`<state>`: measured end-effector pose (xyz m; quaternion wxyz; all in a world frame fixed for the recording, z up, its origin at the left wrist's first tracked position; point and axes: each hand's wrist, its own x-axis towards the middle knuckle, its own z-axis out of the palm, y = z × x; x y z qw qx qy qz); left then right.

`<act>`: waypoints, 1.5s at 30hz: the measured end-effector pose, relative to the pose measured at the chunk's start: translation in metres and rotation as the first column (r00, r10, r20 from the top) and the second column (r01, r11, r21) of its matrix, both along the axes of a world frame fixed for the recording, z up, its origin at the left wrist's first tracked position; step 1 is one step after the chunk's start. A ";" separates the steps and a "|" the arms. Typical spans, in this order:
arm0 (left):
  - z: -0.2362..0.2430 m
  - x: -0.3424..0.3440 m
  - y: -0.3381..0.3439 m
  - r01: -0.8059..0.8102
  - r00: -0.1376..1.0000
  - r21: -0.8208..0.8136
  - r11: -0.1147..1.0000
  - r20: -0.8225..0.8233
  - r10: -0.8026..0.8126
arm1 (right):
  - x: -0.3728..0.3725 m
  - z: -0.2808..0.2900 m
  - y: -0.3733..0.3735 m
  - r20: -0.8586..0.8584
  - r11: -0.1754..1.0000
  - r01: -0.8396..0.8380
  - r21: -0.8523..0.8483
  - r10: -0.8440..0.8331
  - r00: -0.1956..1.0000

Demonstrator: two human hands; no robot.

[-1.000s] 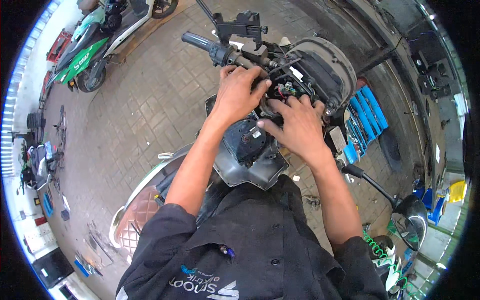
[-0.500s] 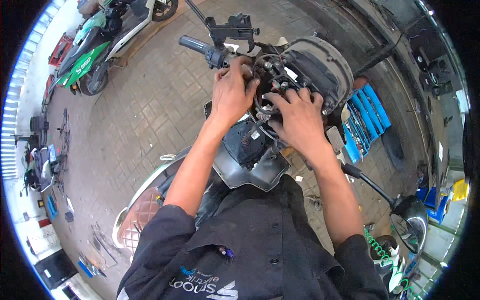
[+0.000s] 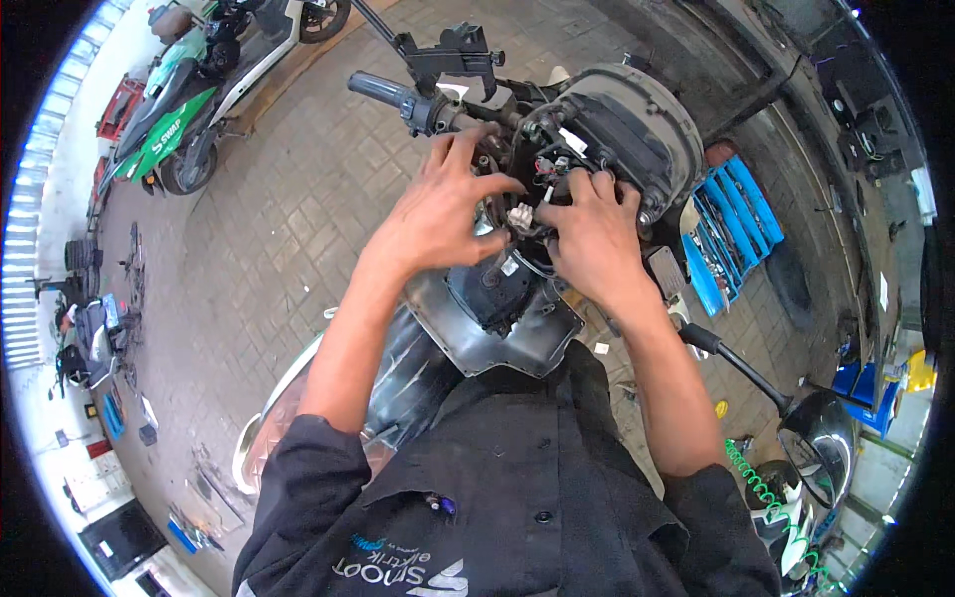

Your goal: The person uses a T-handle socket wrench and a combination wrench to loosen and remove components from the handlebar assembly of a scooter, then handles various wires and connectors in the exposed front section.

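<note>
The opened front of a scooter lies before me, with wiring bunched in its steering area. Over the left side of the wires is my left hand, open, its thumb and fingers spread around a pale wire connector. It does not clearly grip the connector. My right hand is curled down into the wiring, beside the dark headlight housing; what its fingers hold is hidden. Below the hands sits a dark round cover on a grey inner panel.
A handlebar grip and a black phone holder stick out at the far left of the scooter. To the right are a blue toolbox and a mirror on its stalk. Another scooter is parked far left.
My left hand has drawn back to the left and turned, its fingers spreading and the pale connector coming into sight. My right hand stays in the wiring, shifting slightly.
</note>
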<state>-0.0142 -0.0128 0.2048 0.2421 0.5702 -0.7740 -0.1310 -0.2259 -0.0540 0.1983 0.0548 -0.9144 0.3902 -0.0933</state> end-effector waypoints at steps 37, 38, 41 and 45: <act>-0.011 -0.032 0.003 -0.169 0.960 0.087 0.982 0.239 0.144 | -0.006 -0.009 0.010 0.122 0.997 0.022 -0.069 -0.013 0.992; -0.011 -0.030 0.001 -0.170 0.960 0.085 0.982 0.240 0.145 | -0.005 -0.010 0.011 0.130 0.998 0.008 -0.067 0.001 0.991; -0.012 -0.027 -0.005 -0.103 0.963 0.109 0.989 0.262 0.071 | -0.007 0.003 0.008 -0.019 1.000 -0.008 -0.012 0.008 1.000; -0.005 -0.038 -0.011 -0.071 0.857 0.167 0.983 0.514 -0.025 | -0.012 0.006 0.004 -0.125 1.000 -0.028 -0.005 0.027 0.992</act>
